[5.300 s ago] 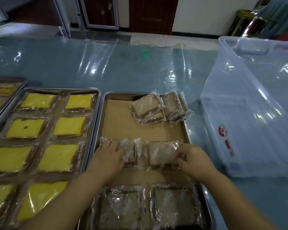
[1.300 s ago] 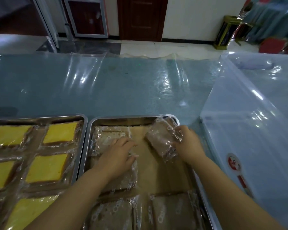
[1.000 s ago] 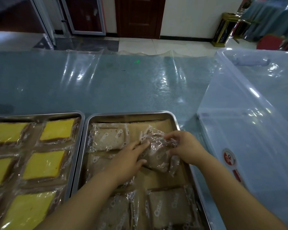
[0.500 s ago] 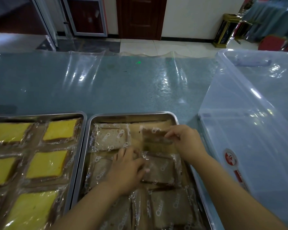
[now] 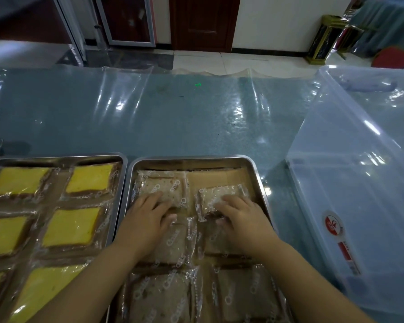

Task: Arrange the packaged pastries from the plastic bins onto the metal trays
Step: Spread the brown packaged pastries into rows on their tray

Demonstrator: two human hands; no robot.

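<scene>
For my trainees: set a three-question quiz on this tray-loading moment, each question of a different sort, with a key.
1. True or false: the left hand rests on a yellow pastry.
2. Which item does the right hand touch? A) the clear plastic bin B) a brown packaged pastry C) the left tray
3. Fill in: the bare brown paper on the right tray shows at its far ____ corner.

Key: 1 false, it rests on the brown pastries; 2 B; 3 right.
</scene>
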